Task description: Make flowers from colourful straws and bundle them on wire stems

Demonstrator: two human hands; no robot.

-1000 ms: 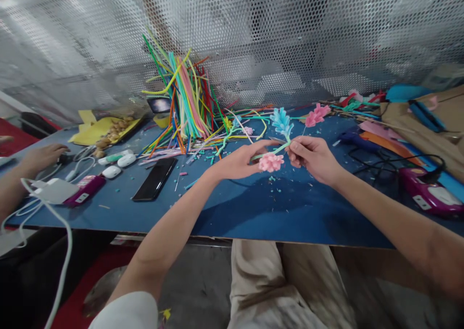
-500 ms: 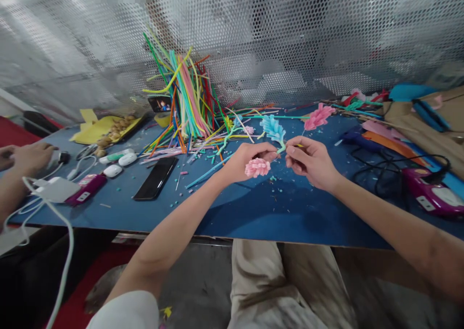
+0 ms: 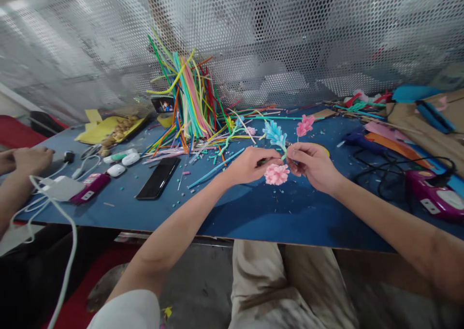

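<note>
My left hand [image 3: 251,165] pinches the green stem [image 3: 284,155] of a fuzzy flower piece, its fingertips close to those of my right hand [image 3: 311,163]. Above the stem rises a blue fuzzy bloom [image 3: 274,134]. A light pink bloom [image 3: 277,174] hangs just below my left fingertips. Over my right hand stands a darker pink bloom [image 3: 305,125] on a thin stem. The fingers of my right hand are closed at the stems; which stem each finger grips is partly hidden.
Coloured pipe cleaners [image 3: 190,101] stand in a bundle at the back. A black phone [image 3: 158,178] lies left of my forearm. Purple power strips [image 3: 90,187] and cables lie at both sides. Another person's hands [image 3: 33,159] rest at the far left.
The light pink bloom has shifted right, below the stem. The darker pink bloom has moved left and turned more upright. Both hands stay close together.
</note>
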